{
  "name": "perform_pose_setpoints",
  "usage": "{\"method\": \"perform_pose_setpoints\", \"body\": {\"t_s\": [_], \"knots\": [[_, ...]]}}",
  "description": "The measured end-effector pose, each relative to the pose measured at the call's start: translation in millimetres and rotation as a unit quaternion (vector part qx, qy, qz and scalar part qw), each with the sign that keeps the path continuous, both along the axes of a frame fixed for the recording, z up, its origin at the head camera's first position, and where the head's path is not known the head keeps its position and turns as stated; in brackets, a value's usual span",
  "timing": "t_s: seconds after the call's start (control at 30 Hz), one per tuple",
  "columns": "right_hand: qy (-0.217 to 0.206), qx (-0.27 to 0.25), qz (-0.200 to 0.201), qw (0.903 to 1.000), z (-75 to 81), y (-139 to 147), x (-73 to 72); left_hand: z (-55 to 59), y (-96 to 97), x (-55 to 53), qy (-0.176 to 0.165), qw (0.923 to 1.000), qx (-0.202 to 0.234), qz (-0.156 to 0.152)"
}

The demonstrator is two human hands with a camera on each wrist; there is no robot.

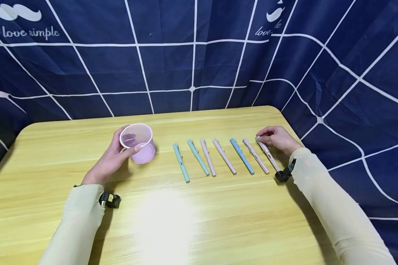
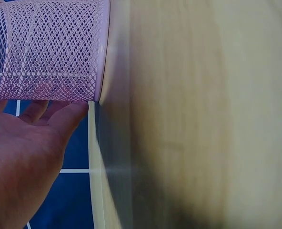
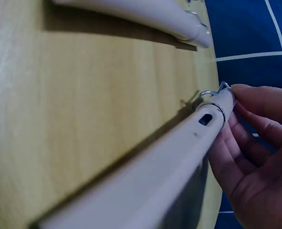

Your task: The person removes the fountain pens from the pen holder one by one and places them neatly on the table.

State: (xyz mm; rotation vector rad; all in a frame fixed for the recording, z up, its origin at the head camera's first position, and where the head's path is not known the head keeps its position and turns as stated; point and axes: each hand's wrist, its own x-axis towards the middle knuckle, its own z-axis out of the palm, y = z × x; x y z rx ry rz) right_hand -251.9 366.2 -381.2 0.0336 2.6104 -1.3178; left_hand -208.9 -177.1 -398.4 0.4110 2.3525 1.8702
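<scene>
A pink mesh pen holder [image 1: 143, 154] is gripped at its left side by my left hand [image 1: 111, 158], thumb over the near side. Its mesh wall [image 2: 50, 52] shows close up in the left wrist view; whether its base touches the table cannot be told. At the far right of a row of pens, my right hand [image 1: 278, 139] pinches the clip end of a pale pink pen [image 1: 268, 154]. That pen [image 3: 150, 167] slants toward the camera in the right wrist view, its lower end cut off there. Just left of it lies another pale pink pen [image 1: 256, 156].
More pens lie side by side on the wooden table [image 1: 219, 221]: a blue pen [image 1: 242, 156], two pink ones, and two teal ones, the leftmost teal pen [image 1: 181, 163] nearest the holder. A dark blue curtain [image 1: 169, 70] with white lines hangs behind and at the right.
</scene>
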Motion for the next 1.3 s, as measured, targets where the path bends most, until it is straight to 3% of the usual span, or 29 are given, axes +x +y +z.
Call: {"method": "perform_pose_setpoints", "body": {"t_s": [0.8, 1.3], "knots": [[0.013, -0.001, -0.007, 0.9999, -7.5, -7.7, -3.9, 0.4, -0.1, 1.2, -0.01, 0.9999, 0.0, 0.004], [0.014, -0.013, 0.009, 0.9998, -8.4, -6.0, -3.3, 0.7, -0.5, 1.3, -0.02, 0.9997, 0.011, 0.004]]}}
